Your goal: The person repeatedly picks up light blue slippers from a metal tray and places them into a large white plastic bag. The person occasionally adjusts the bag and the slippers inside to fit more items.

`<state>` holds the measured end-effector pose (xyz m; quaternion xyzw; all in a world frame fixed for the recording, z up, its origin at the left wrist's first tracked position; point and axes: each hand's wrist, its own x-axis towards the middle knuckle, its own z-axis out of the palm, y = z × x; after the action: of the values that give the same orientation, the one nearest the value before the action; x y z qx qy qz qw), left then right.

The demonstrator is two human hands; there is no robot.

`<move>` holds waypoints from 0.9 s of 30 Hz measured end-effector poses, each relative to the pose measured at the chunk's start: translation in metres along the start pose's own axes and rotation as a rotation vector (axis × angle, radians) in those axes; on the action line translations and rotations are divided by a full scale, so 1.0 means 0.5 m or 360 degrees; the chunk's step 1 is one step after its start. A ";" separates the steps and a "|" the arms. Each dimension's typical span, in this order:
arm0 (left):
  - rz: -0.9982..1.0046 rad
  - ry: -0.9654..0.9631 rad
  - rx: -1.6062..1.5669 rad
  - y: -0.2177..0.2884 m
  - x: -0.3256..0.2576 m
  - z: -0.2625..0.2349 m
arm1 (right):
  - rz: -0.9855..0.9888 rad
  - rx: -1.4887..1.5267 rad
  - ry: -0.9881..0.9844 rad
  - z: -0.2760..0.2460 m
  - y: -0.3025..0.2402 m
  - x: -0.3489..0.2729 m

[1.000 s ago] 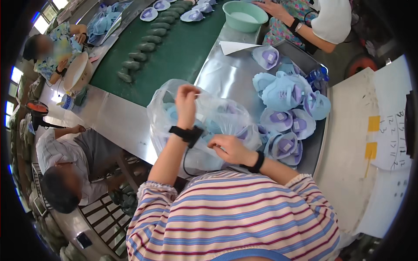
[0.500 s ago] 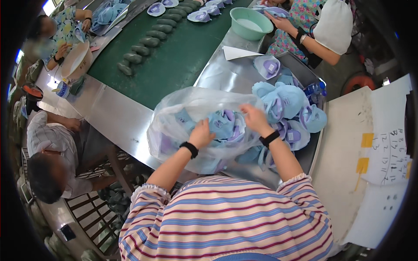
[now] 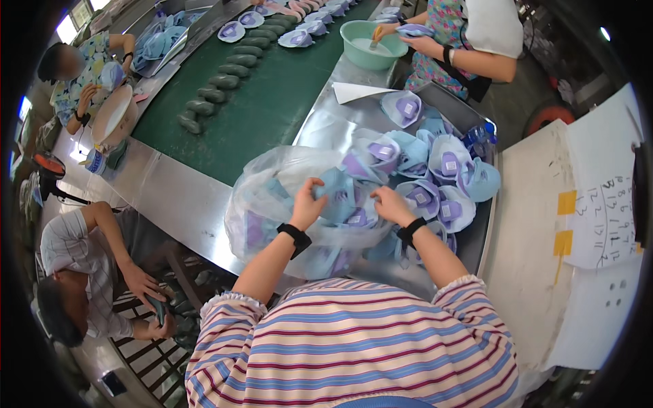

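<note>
Bag: I saw a clear plastic bag (image 3: 272,204) lying on the steel table (image 3: 170,197), right in front of my striped shirt, stuffed with blue and purple cap pieces.
Cap piece in hand: a light blue cap piece (image 3: 338,194) sat at the mouth of the bag, between my two hands.
Left hand: my left hand (image 3: 309,201) was curled closed on the near edge of that blue piece, fingers bent over it, a black band on the wrist.
Right hand: my right hand (image 3: 391,204) rested on the bag's opening just beside the blue piece, fingers partly bent; I could not tell whether it pinched the plastic or only pressed on it.
Loose pile: more blue and purple cap pieces (image 3: 435,170) were heaped on the table to the right of the bag, touching it.
Belt: a green conveyor belt (image 3: 272,95) ran beyond the table, carrying a row of dark green moulds (image 3: 218,81).
Basin: a pale green basin (image 3: 374,44) stood at the far end of the table, near another person's hands (image 3: 408,37).
Others: one person (image 3: 81,265) sat low to my left, another (image 3: 81,75) worked at the far left of the belt.
</note>
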<state>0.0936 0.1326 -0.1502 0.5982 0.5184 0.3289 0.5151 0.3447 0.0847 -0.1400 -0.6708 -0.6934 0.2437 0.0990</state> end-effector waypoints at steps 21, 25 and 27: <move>0.0399 0.0146 0.0305 0.099 -0.133 -0.099 | -0.0255 -0.0491 0.1015 -0.062 -0.122 -0.018; 0.0527 -0.0228 0.0450 0.108 -0.124 -0.006 | -0.0131 0.0280 0.0650 -0.031 -0.168 -0.045; 0.0398 -0.0437 0.0354 0.112 -0.116 0.018 | -0.0320 0.0497 0.0660 -0.020 -0.209 -0.064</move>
<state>0.1034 0.0786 -0.0906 0.7502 0.3982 0.2465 0.4668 0.2598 0.0574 -0.0763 -0.6109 -0.6754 0.1939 0.3647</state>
